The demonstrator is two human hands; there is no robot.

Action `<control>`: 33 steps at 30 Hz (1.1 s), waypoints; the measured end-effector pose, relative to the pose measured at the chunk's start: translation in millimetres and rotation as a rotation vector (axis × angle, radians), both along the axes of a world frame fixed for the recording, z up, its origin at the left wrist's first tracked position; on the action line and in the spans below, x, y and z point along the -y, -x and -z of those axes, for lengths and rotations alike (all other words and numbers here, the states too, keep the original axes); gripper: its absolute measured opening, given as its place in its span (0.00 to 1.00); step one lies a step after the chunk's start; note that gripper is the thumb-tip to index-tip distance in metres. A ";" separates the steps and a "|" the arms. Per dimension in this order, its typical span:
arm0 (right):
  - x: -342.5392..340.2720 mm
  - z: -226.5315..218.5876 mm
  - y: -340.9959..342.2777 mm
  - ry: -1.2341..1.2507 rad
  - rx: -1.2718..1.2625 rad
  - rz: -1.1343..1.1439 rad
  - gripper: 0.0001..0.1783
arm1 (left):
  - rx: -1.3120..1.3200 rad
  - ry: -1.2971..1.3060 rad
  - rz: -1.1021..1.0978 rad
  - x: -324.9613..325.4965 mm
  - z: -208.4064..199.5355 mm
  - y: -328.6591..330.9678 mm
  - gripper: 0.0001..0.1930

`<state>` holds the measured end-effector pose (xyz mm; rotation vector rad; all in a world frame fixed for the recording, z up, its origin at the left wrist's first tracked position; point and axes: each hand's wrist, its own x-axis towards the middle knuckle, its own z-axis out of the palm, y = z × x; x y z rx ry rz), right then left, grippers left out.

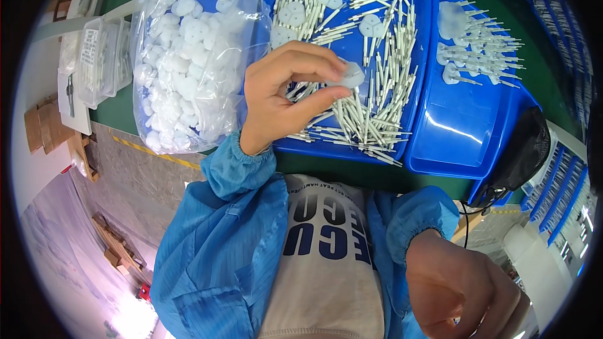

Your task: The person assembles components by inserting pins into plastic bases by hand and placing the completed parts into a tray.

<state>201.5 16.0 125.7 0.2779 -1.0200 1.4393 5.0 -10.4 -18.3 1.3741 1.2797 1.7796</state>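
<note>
Over the middle blue tray, my left hand pinches a round, translucent white plastic disc between thumb and fingers. Below the disc, thin white rods with darker tips lie in a loose pile. Whether any rod touches the disc is hard to make out. More flat white discs rest on the rods in that tray. At the lower right, close to the camera, my right hand is raised away from the trays with its fingers curled. What it holds, if anything, is hidden.
At the left, a clear plastic bag full of white discs lies over a blue tray. In the right blue tray, discs with rods attached sit at the far end. A black mesh pouch hangs by its near corner.
</note>
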 end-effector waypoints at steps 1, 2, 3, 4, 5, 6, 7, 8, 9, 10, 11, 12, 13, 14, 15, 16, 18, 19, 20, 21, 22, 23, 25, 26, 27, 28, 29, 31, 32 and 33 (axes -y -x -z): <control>-0.9 0.7 2.3 -0.012 -0.007 -0.025 0.08 | -0.005 0.001 0.000 0.4 0.2 -0.9 0.13; -0.2 1.8 4.4 -0.011 -0.011 -0.025 0.08 | 0.014 -0.001 -0.008 0.6 0.5 -1.3 0.12; -0.4 2.3 6.4 -0.027 -0.028 0.002 0.08 | 0.033 -0.004 -0.019 0.0 0.4 -1.7 0.12; -0.2 2.5 6.6 -0.043 -0.045 0.028 0.07 | 0.028 -0.005 -0.022 -0.1 0.4 -2.0 0.12; -0.1 2.8 3.3 -0.044 -0.050 0.026 0.07 | 0.010 -0.008 -0.030 0.2 0.4 -2.4 0.12; -0.6 4.1 -2.1 -0.052 -0.019 -0.003 0.07 | -0.007 -0.010 -0.037 -0.3 0.7 -2.7 0.12; -0.7 5.7 -6.7 -0.060 0.011 -0.032 0.07 | -0.012 -0.012 -0.038 -0.7 1.2 -3.4 0.12; -1.5 7.8 -8.8 -0.061 0.006 -0.033 0.07 | -0.056 0.004 -0.066 -1.1 1.7 -4.5 0.12; -2.7 10.6 -9.9 -0.108 0.012 -0.047 0.07 | -0.101 0.022 -0.092 -1.4 2.3 -5.6 0.12; -2.5 13.4 -12.6 -0.153 0.019 -0.061 0.08 | -0.106 0.022 -0.092 -1.9 3.4 -7.1 0.12; 0.2 17.5 -19.1 -0.152 0.015 -0.060 0.08 | -0.179 0.021 -0.134 -2.4 4.8 -8.8 0.12; 2.5 20.0 -24.1 -0.089 0.061 -0.034 0.07 | -0.251 0.019 -0.175 -3.6 5.6 -9.5 0.11; 4.9 21.2 -27.8 -0.025 0.108 -0.008 0.06 | -0.252 0.020 -0.173 -4.4 6.6 -9.3 0.11; 6.8 23.8 -29.7 -0.022 0.108 -0.005 0.06 | -0.269 0.011 -0.205 -4.8 8.2 -8.3 0.11; 6.3 22.4 -22.0 0.166 0.118 -0.191 0.09 | -0.285 0.005 -0.229 -5.1 8.6 -7.9 0.10; 6.2 23.6 -14.7 0.357 0.131 -0.358 0.13 | -0.303 0.004 -0.229 -6.8 11.9 -8.0 0.10; 8.5 25.4 -11.5 0.747 0.142 -0.679 0.20 | -0.254 0.007 -0.227 -9.8 18.0 -6.1 0.10; 12.4 24.5 -17.4 0.760 0.152 -0.638 0.20 | -0.217 0.006 -0.252 -11.4 20.3 -8.5 0.10; 13.0 23.3 -19.4 0.738 0.156 -0.624 0.21 | -0.211 0.010 -0.250 -8.7 17.6 -7.3 0.10; 14.0 23.0 -22.9 0.716 0.159 -0.610 0.21 | -0.203 -0.004 -0.262 -6.4 14.5 -6.9 0.10; 10.8 22.5 -21.0 0.693 0.149 -0.622 0.22 | -0.216 -0.013 -0.293 -0.8 12.9 -5.3 0.10; 11.5 29.4 -27.7 0.672 0.137 -0.636 0.23 | -0.233 0.000 -0.310 4.6 13.2 -4.8 0.10; 18.2 31.6 -28.7 0.606 0.145 -0.542 0.24 | -0.234 -0.013 -0.255 -5.8 20.4 -5.7 0.10; 23.3 38.4 -34.1 0.576 0.149 -0.499 0.25 | -0.225 0.001 -0.233 -12.1 23.7 -6.8 0.10; 25.6 42.2 -33.9 0.544 0.145 -0.503 0.26 | -0.233 0.001 -0.247 -8.9 24.2 -6.6 0.10; 27.7 45.8 -33.2 0.512 0.142 -0.506 0.27 | -0.244 -0.019 -0.247 -6.3 24.9 -6.3 0.10; 29.5 49.6 -32.1 0.481 0.138 -0.508 0.28 | -0.254 -0.039 -0.246 -4.2 25.5 -5.1 0.10; 35.0 50.3 -36.4 0.429 0.131 -0.482 0.29 | -0.241 -0.025 -0.234 -3.4 20.2 -7.3 0.10; 37.5 50.7 -38.1 0.403 0.129 -0.467 0.30 | -0.225 -0.014 -0.224 -3.2 17.9 -8.4 0.11; 38.1 53.8 -36.6 0.370 0.122 -0.459 0.31 | -0.233 -0.017 -0.225 -3.4 18.9 -7.1 0.11</control>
